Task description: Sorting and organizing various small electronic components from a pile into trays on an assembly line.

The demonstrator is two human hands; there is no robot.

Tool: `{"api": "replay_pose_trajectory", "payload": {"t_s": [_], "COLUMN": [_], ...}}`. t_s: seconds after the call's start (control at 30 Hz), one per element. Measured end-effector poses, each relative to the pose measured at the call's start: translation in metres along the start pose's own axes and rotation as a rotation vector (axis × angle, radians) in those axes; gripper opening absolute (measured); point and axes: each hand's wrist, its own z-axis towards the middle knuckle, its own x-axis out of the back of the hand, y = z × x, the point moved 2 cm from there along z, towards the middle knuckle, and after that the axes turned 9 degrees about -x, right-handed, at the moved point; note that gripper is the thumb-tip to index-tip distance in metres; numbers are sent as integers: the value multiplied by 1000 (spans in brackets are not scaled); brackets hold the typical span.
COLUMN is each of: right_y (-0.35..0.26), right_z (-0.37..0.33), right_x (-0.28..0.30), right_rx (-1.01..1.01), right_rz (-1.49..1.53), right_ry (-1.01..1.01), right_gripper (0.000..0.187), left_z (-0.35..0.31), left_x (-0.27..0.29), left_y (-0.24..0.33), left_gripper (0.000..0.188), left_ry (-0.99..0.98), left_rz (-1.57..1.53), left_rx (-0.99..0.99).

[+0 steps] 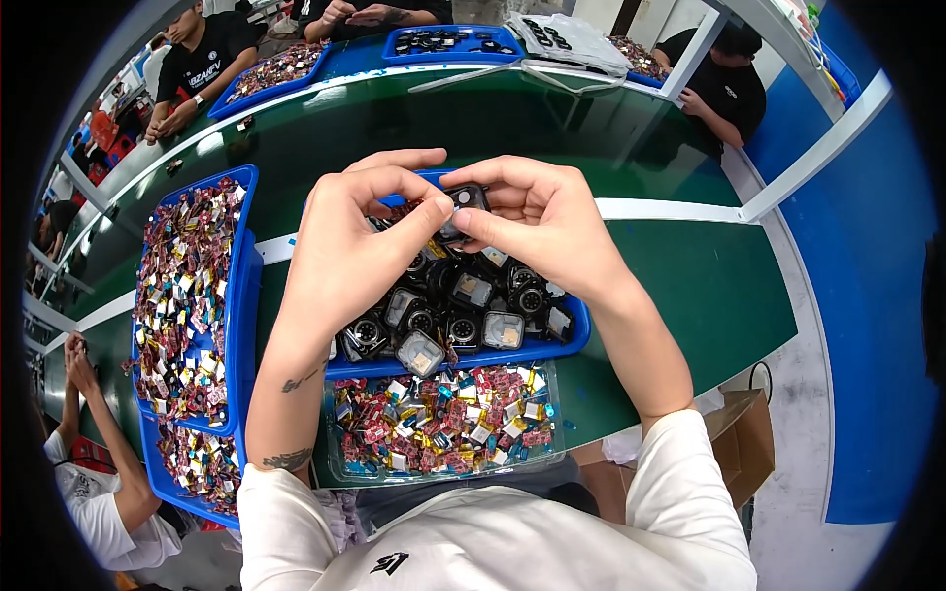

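Between my two hands is a small black watch case (pixel 469 197) with a rounded square shape. My right hand (pixel 542 219) grips it, thumb in front and fingers behind. From the other side, my left hand (pixel 370 215) pinches at its edge with thumb and forefinger; the fingertips partly hide the case. Just beneath them, a blue tray (pixel 583 330) holds a heap of black watch cases (pixel 463 330), some with round sensor backs and some showing clear square faces. Closer to my body lies a clear tray (pixel 331 471) piled with small red circuit boards (pixel 458 433) and silver, yellow and blue parts.
On my left, stacked blue bins (pixel 246 295) are full of similar red boards and battery-like parts. The trays rest on a green table (pixel 680 295). Across it are more blue trays (pixel 394 47) and several people at work. A cardboard box (pixel 744 448) stands at lower right.
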Motion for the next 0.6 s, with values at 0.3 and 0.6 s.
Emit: {"api": "replay_pose_trajectory", "payload": {"t_s": [0.3, 0.6], "right_y": [0, 2], "right_z": [-1, -1], "right_x": [-4, -7], "right_rx": [11, 76], "right_rz": [3, 15], "right_ry": [33, 109], "right_gripper": [29, 22], "left_z": [-2, -3], "left_x": [-1, -4], "left_y": [0, -2], "left_gripper": [12, 11], "left_ry": [5, 37], "left_rz": [53, 54], "left_rx": [-23, -8]}}
